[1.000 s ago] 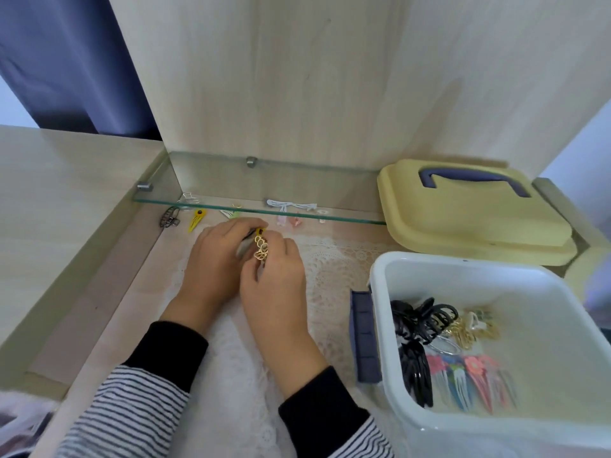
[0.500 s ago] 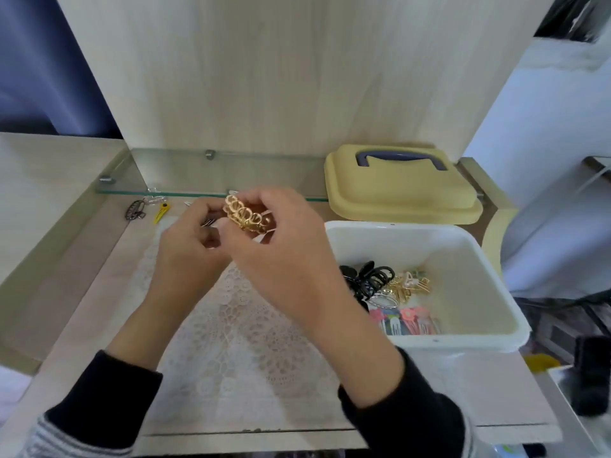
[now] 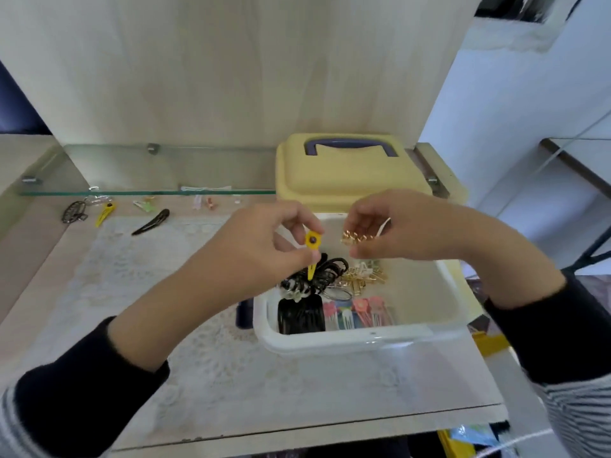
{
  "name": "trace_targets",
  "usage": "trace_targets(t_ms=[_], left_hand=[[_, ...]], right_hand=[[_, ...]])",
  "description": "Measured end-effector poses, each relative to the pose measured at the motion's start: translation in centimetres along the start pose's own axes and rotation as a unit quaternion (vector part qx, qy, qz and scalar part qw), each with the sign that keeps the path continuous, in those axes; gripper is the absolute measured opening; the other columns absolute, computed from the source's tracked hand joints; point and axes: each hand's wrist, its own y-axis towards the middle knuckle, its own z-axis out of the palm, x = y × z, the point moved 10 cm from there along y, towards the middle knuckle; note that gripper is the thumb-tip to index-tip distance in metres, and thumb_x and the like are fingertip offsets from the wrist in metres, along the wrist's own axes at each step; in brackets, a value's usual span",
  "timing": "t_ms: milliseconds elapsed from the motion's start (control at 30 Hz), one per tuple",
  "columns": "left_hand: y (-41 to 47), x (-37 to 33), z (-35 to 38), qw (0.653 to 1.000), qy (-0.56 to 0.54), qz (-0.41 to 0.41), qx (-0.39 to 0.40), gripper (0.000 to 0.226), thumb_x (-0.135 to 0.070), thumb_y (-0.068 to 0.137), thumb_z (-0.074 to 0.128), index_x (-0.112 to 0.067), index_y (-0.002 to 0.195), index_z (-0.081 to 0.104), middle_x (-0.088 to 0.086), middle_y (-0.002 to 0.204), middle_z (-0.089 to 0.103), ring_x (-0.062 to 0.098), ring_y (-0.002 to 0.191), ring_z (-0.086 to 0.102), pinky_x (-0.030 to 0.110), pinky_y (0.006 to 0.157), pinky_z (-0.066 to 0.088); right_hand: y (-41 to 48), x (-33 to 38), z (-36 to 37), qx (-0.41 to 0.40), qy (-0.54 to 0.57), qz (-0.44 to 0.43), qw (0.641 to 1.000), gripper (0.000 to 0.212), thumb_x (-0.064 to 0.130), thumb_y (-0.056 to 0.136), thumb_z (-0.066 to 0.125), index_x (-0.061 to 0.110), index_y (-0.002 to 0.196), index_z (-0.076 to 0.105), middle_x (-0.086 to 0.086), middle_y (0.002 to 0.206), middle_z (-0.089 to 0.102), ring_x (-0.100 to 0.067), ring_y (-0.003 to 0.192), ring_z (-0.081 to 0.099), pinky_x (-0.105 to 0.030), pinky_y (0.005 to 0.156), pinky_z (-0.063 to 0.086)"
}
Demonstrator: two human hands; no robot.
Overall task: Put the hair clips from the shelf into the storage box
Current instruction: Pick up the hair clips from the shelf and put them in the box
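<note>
Storage box (image 3: 330,342): near right, lidless, clips (image 3: 334,285) piled inside.
Left hand (image 3: 261,246): pinching yellow clip (image 3: 312,241) by its round head, above the box.
Right hand (image 3: 406,229): pinching gold clip (image 3: 357,239), just beside it.
Handling: I judge both light and stiff (metal, likely slippery); a fingertip pinch suits.

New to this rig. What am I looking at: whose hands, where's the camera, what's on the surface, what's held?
There is no robot here. A person works with bare hands, and the single camera sits on their head, looking forward and down. The left hand pinches a yellow clip, and the right hand pinches a gold clip. Both are above the open white storage box, which already holds black, gold and pink clips. Its yellow lid lies behind it. Under the glass shelf lie a black clip, a second yellow clip and a dark claw clip, beside a lace mat.
</note>
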Motion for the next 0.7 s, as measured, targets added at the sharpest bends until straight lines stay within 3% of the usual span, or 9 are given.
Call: trace_targets(t_ms=[100, 233, 567, 700], left_hand=[[0.8, 0.0, 2.5, 0.998, 0.043, -0.008, 0.050, 0.019, -0.017, 0.079, 0.076, -0.029, 0.089, 0.067, -0.009, 0.081, 0.060, 0.009, 0.064, 0.069, 0.038, 0.075, 0.057], [1.9, 0.7, 3.8, 0.991, 0.107, -0.027, 0.073, 0.019, -0.021, 0.078, 0.077, -0.033, 0.088, 0.066, -0.010, 0.082, 0.063, 0.009, 0.068, 0.067, 0.035, 0.077, 0.056], [1.9, 2.1, 7.3, 0.967, 0.192, -0.059, 0.158, 0.021, -0.022, 0.077, 0.076, -0.031, 0.092, 0.064, -0.010, 0.081, 0.066, 0.004, 0.075, 0.063, 0.033, 0.078, 0.054], [2.1, 2.4, 8.7, 0.957, 0.196, -0.078, 0.200, 0.021, -0.024, 0.075, 0.076, -0.030, 0.091, 0.064, -0.010, 0.083, 0.066, 0.006, 0.077, 0.065, 0.035, 0.078, 0.055]], right_hand=[[0.1, -1.3, 1.3, 0.035, -0.081, 0.010, 0.996, 0.016, 0.026, 0.079, 0.071, 0.028, 0.094, 0.065, 0.016, 0.090, 0.061, 0.000, 0.085, 0.056, -0.023, 0.078, 0.048], [0.4, -2.7, 1.9, 0.032, -0.122, 0.023, 0.992, 0.022, 0.017, 0.080, 0.068, 0.031, 0.097, 0.065, 0.012, 0.100, 0.061, -0.010, 0.093, 0.058, -0.033, 0.085, 0.051], [0.3, -3.5, 2.0, 0.004, -0.200, -0.010, 0.980, 0.018, 0.028, 0.080, 0.068, 0.033, 0.097, 0.063, 0.016, 0.096, 0.062, -0.011, 0.093, 0.057, -0.032, 0.077, 0.051], [0.5, -3.6, 2.1, -0.013, -0.217, -0.025, 0.976, 0.019, 0.027, 0.080, 0.066, 0.036, 0.097, 0.064, 0.017, 0.095, 0.061, -0.013, 0.092, 0.056, -0.027, 0.068, 0.043]])
